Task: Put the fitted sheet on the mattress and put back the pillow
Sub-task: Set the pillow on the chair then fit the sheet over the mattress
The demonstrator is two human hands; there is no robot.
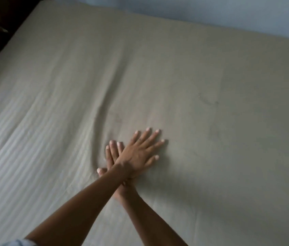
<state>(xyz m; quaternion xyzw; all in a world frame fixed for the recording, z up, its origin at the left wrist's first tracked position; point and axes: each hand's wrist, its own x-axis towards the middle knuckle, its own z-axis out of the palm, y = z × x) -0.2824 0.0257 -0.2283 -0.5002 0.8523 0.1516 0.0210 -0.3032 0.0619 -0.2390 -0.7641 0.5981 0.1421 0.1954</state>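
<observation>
Atop the fitted sheet [211, 82], left hand [137, 152] overlaps right hand [111, 155], flat.

Beige striped sheet [211, 77] is on, spread pretty flat. One long crease [108, 96] runs mid-sheet toward the near edge.

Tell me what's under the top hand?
The right hand lies under the left hand, both flat on the sheet. Only its fingers and thumb show; its palm is covered. The sheet hides the mattress.
</observation>
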